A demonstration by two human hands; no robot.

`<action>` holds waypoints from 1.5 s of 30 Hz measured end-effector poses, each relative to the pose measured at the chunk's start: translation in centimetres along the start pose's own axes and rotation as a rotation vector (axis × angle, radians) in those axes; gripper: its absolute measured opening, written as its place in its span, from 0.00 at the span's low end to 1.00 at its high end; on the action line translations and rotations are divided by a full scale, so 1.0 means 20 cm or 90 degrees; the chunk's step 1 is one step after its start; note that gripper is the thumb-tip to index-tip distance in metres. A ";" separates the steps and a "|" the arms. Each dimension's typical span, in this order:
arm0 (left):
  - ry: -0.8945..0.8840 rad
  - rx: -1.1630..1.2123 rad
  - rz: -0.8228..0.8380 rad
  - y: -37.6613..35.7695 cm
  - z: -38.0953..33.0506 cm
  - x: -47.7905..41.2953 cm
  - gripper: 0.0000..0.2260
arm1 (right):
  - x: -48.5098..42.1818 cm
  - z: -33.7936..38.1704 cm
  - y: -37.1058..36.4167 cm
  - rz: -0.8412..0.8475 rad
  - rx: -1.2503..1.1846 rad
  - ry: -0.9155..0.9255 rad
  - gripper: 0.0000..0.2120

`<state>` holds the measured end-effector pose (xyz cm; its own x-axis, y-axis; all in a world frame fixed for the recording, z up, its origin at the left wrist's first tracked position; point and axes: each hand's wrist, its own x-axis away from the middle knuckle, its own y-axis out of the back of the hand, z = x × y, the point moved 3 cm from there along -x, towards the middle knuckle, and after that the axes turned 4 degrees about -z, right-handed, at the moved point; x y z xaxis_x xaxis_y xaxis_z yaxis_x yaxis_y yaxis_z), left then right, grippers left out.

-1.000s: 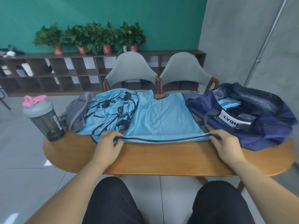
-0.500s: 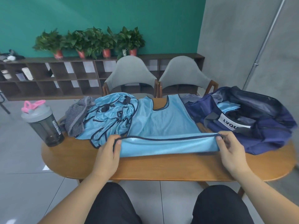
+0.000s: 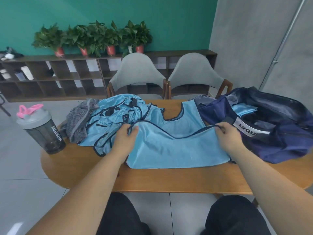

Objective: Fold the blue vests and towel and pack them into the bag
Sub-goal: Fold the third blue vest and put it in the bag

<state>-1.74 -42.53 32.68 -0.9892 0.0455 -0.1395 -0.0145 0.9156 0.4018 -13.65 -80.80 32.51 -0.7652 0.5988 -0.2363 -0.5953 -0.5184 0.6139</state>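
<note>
The left hand (image 3: 125, 138) pinched the dark-trimmed hem of a blue vest (image 3: 177, 150) near its left corner. The right hand (image 3: 228, 134) pinched the same hem near the right corner, and the hem sagged between them. The vest lay on the worktop (image 3: 169, 180) in front of the person, its lower half doubled up toward the neckline, so this fold looked about half made. Against its left side sat a crumpled pile of blue vests (image 3: 115, 119), none folded. Beside that lay a grey striped towel (image 3: 79, 119), bunched up and also unfolded. On the right end of the worktop, just beside the vest, the navy bag (image 3: 279, 133) stood open. Inside it showed one folded piece of blue cloth (image 3: 243, 110), probably a vest already packed; the rest of the interior was too dark to read. On that evidence most of the job remained: finishing this vest, folding the pile and the towel, and packing them all.
</note>
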 end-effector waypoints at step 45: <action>-0.297 -0.460 0.108 -0.16 0.11 0.10 0.26 | 0.16 0.15 -0.21 0.015 0.507 0.234 0.19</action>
<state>-3.31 -44.48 29.21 -0.8279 0.4620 -0.3181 -0.1177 0.4114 0.9038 -12.82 -74.95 31.36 -0.8873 0.2877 -0.3605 -0.3354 0.1341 0.9325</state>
